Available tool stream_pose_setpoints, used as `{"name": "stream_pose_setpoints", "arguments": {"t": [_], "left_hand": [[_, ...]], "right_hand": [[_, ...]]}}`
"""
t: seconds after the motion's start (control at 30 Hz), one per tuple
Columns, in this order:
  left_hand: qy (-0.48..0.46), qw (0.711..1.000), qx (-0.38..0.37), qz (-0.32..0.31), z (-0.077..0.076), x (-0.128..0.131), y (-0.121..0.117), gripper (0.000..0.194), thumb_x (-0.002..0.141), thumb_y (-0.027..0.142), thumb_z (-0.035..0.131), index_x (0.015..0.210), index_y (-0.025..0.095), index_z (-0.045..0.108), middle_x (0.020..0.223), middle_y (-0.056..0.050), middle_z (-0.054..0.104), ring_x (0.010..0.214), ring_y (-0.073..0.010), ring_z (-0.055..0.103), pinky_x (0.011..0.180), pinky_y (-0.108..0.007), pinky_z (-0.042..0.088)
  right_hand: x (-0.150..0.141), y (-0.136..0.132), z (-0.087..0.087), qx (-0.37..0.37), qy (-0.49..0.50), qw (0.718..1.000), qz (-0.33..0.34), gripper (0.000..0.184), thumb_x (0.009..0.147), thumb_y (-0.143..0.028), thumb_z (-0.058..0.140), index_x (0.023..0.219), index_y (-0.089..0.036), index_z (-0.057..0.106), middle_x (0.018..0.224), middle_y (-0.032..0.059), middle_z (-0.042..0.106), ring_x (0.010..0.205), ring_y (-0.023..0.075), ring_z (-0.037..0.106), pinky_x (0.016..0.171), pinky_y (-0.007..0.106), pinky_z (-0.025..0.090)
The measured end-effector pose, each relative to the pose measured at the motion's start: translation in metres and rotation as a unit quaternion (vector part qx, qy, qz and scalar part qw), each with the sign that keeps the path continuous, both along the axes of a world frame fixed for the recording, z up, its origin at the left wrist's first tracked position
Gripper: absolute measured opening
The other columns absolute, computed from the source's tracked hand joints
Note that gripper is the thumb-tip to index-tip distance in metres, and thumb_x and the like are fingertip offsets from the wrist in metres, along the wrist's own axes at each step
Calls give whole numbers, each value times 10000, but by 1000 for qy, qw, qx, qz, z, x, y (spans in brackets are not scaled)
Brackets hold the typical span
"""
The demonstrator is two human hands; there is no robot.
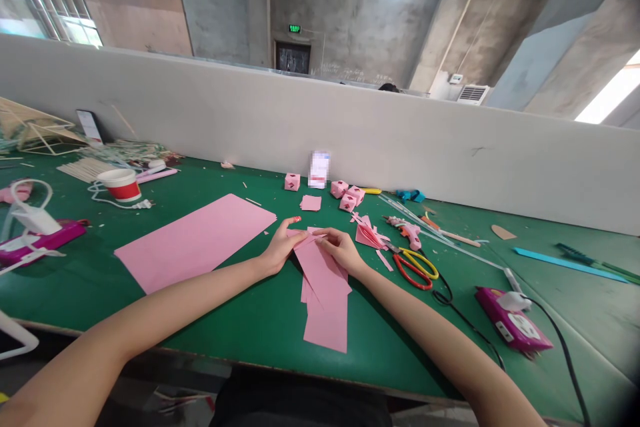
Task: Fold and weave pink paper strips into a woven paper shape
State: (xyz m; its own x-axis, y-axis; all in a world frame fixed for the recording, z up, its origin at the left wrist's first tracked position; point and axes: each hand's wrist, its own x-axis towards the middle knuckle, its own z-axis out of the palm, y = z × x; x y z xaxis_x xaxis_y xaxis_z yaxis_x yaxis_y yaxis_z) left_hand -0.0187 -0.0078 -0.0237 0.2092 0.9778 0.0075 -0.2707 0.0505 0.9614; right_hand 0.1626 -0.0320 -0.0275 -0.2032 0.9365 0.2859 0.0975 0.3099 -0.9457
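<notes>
Both my hands meet at the top end of a pink paper strip [320, 267]. My left hand [281, 247] pinches its upper left edge, thumb across the paper. On the right edge, the fingers of my right hand [343, 250] are closed on the same strip. Under it lie more pink strips [327, 330], fanned out and overlapping toward the table's front edge. A large pink paper sheet [200, 240] lies flat left of my left hand. Just beyond my hands is a small stack of pink paper squares [311, 203].
Scissors [417, 267], pink offcuts [370, 233] and a pink glue gun [407, 230] lie to the right. Folded pink paper cubes [349, 195] and a phone [319, 170] are at the back. Purple power strips [515, 323] and a paper cup [120, 185] sit farther out.
</notes>
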Motion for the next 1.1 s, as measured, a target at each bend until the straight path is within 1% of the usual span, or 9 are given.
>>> {"name": "stream_pose_setpoints", "arguments": {"t": [0.2, 0.4, 0.53, 0.63, 0.7, 0.77, 0.8, 0.9, 1.1], "left_hand": [[-6, 1000, -18, -16, 5, 0, -2, 628, 708, 288, 800, 1243, 206, 482, 876, -53, 688, 752, -187, 675, 696, -304, 504], [0, 999, -19, -30, 4, -1, -1, 577, 731, 286, 776, 1225, 199, 490, 854, -48, 671, 759, -185, 661, 691, -295, 493], [9, 1000, -9, -17, -1, 1, 2, 511, 775, 316, 727, 1211, 189, 492, 984, -84, 655, 882, -205, 650, 796, -327, 490], [72, 995, 64, 40, -5, 3, 2, 401, 815, 345, 675, 1163, 200, 540, 1217, -120, 567, 1129, -243, 570, 951, -358, 437], [121, 980, 137, 82, -6, 3, 1, 362, 818, 361, 669, 1138, 220, 574, 1389, -120, 430, 1305, -259, 428, 1033, -354, 381], [152, 963, 198, 98, -6, 2, -2, 376, 806, 376, 686, 1140, 233, 589, 1483, -104, 313, 1403, -264, 289, 1087, -354, 328], [159, 959, 217, 93, -5, 1, -4, 394, 794, 377, 701, 1144, 234, 590, 1487, -103, 315, 1417, -265, 264, 1106, -360, 302], [153, 961, 229, 36, -1, 0, -7, 458, 770, 371, 733, 1178, 238, 574, 1381, -98, 486, 1356, -268, 378, 1119, -382, 277], [143, 968, 202, -44, 2, -1, -9, 385, 800, 409, 693, 1121, 213, 608, 1180, -86, 643, 1084, -261, 601, 926, -352, 449]], "right_hand": [[0, 2, -3, -23, 0, 1000, -4, 387, 800, -440, 680, 1082, -177, 709, 854, 46, 729, 643, 135, 587, 563, 240, 408], [-1, 1, -1, -13, -8, 1000, -9, 338, 806, -441, 673, 1008, -177, 735, 942, 65, 735, 706, 147, 608, 568, 233, 414], [-1, 1, -1, -24, -1, 999, -38, 364, 780, -473, 690, 968, -165, 735, 822, 48, 716, 609, 127, 557, 505, 226, 381], [0, 2, -2, -45, 16, 997, -57, 405, 769, -508, 689, 971, -160, 730, 670, 10, 650, 491, 91, 450, 443, 220, 326], [1, 3, -2, -55, 32, 996, -69, 415, 760, -530, 687, 951, -163, 728, 603, -14, 594, 462, 84, 406, 426, 220, 312], [2, 3, -1, -61, 47, 994, -81, 412, 753, -543, 687, 923, -170, 726, 578, -26, 555, 460, 84, 396, 423, 221, 313], [3, 4, -1, -66, 53, 993, -85, 412, 750, -548, 686, 916, -172, 725, 576, -29, 546, 462, 85, 398, 424, 221, 315], [4, 5, 0, -80, 68, 991, -87, 418, 740, -556, 693, 905, -172, 716, 594, -26, 552, 473, 87, 415, 429, 220, 318], [7, 10, -4, -95, 107, 986, -84, 393, 730, -549, 711, 852, -176, 695, 678, -7, 599, 524, 95, 462, 463, 219, 347]]}}
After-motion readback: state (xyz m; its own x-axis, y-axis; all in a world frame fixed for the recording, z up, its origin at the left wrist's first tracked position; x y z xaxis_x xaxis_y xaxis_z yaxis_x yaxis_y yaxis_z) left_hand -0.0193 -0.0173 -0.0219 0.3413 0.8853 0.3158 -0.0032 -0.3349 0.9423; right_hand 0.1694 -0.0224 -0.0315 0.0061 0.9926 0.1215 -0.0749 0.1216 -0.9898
